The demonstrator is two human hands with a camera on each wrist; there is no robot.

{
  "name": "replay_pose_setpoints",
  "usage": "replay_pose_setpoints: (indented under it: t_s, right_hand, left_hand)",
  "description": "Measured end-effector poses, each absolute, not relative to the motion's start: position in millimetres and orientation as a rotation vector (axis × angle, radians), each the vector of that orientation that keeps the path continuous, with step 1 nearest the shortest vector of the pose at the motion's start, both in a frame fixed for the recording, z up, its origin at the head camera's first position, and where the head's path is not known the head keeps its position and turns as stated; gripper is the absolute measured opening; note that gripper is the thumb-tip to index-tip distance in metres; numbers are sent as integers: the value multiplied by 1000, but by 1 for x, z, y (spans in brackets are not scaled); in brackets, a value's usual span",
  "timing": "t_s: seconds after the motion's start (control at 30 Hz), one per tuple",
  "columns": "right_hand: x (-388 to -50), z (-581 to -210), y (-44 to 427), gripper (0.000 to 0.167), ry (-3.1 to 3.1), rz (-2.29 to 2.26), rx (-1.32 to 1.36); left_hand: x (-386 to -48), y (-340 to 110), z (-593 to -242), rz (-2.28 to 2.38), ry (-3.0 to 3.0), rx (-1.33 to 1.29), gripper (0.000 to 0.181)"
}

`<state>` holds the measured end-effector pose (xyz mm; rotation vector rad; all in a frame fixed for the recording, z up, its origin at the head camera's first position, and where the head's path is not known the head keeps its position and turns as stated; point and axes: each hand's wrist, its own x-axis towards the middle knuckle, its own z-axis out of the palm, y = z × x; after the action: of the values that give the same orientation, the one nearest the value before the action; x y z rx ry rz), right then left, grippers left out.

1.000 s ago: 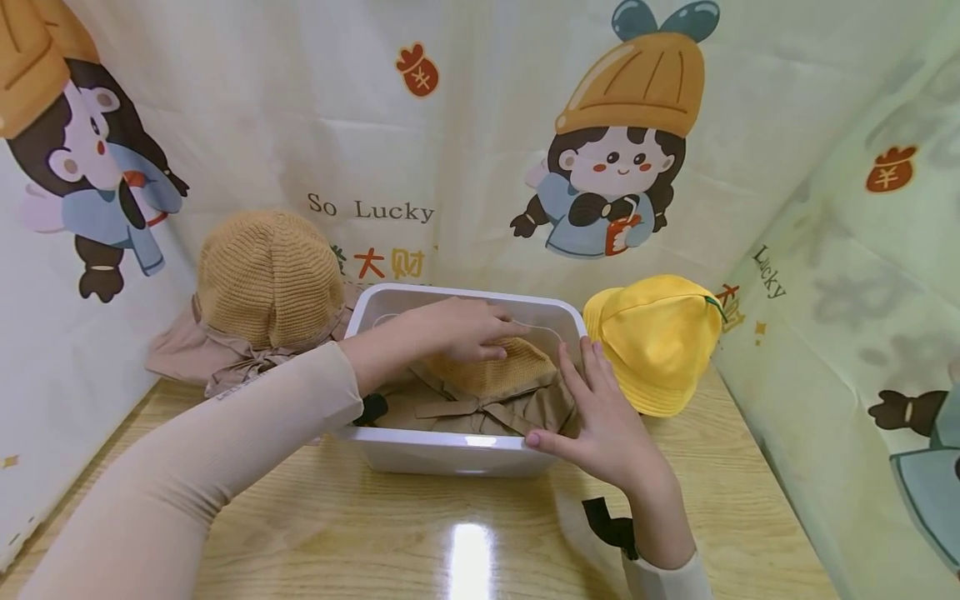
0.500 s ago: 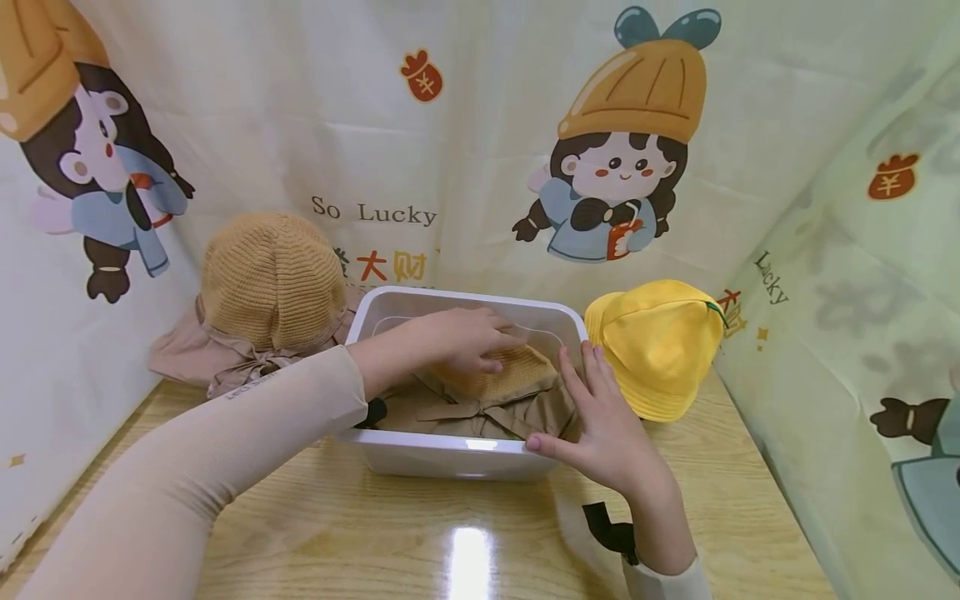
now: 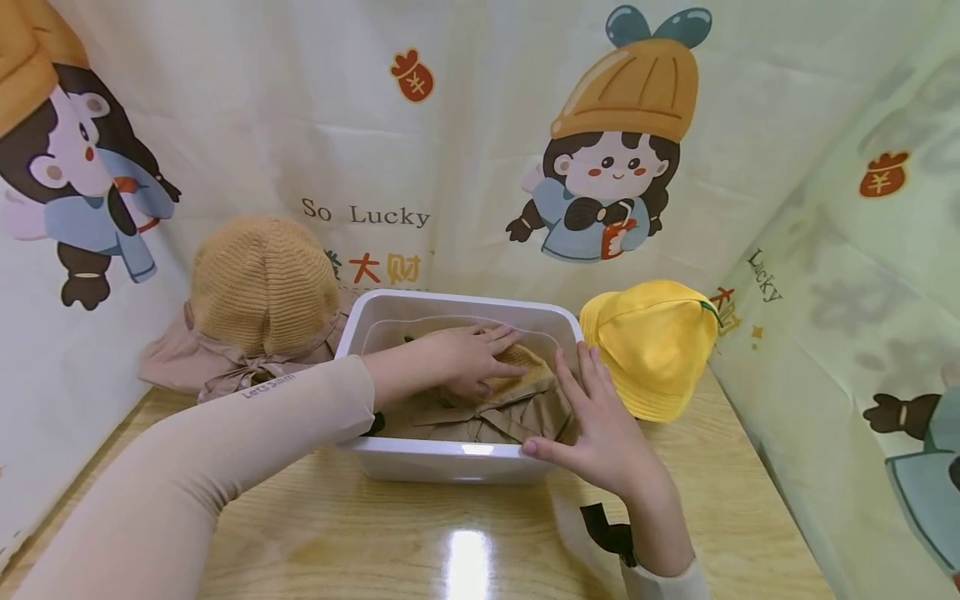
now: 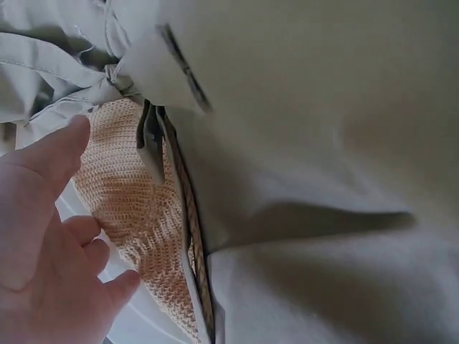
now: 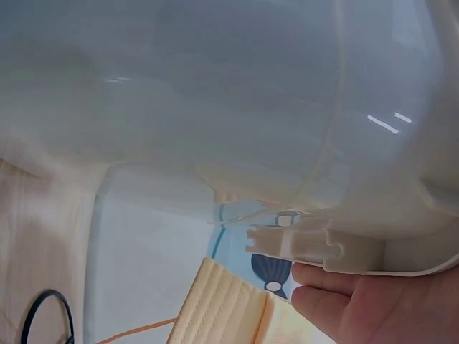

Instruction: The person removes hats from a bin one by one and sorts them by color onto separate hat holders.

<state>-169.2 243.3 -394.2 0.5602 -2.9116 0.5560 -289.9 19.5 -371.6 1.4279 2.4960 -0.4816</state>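
Observation:
A white plastic bin (image 3: 442, 448) holds a sun hat with a tan knit crown (image 3: 525, 371) and a brown cloth brim with a tied bow. My left hand (image 3: 465, 362) rests on the crown with spread fingers. In the left wrist view that hand (image 4: 57, 251) lies beside the knit crown (image 4: 129, 186), while the brim cloth (image 4: 308, 179) fills the rest. My right hand (image 3: 607, 433) lies across the bin's front right corner, thumb on the front rim and straight fingers along the right one. Its fingers touch the bin's rim in the right wrist view.
Left of the bin sits another tan knit hat (image 3: 262, 287) with a pinkish-brown brim and bow. A yellow hat (image 3: 656, 346) stands close to the bin's right side. Printed cloth (image 3: 465, 142) hangs behind the wooden table (image 3: 360, 533).
My left hand has sunk lower into the bin, and the crown under it looks flatter. The right hand stays on the bin's corner.

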Motion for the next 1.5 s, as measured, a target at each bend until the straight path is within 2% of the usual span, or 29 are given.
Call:
replay_pose_setpoints:
  t_s: [0.27,0.53,0.77,1.0,1.17,1.37,1.5]
  right_hand:
    - [-170,-394,241,115,-2907,555,574]
    - [-168,-396,244,115,-2906,568,557]
    - [-168,-395,245,121,-2911,607,547]
    - [-169,-395,245,128,-2888,655,543]
    - [-169,-395,246,128,-2888,667,529]
    - [-169,-396,246,124,-2886,654,549]
    - [-170,-396,246,125,-2890,670,539]
  left_hand:
    - [-287,18,-369,-400,2522,1413,58]
    - [-293,19,-363,-246,2664,1398,63]
    - [-295,18,-358,-237,2762,1333,25]
    - [-293,9,-346,-37,2874,1396,15]
    - [-295,3,-340,129,2887,1446,17]
    - [-298,-4,-334,186,2904,1365,23]
    - [-298,-6,-327,265,2925,1457,20]
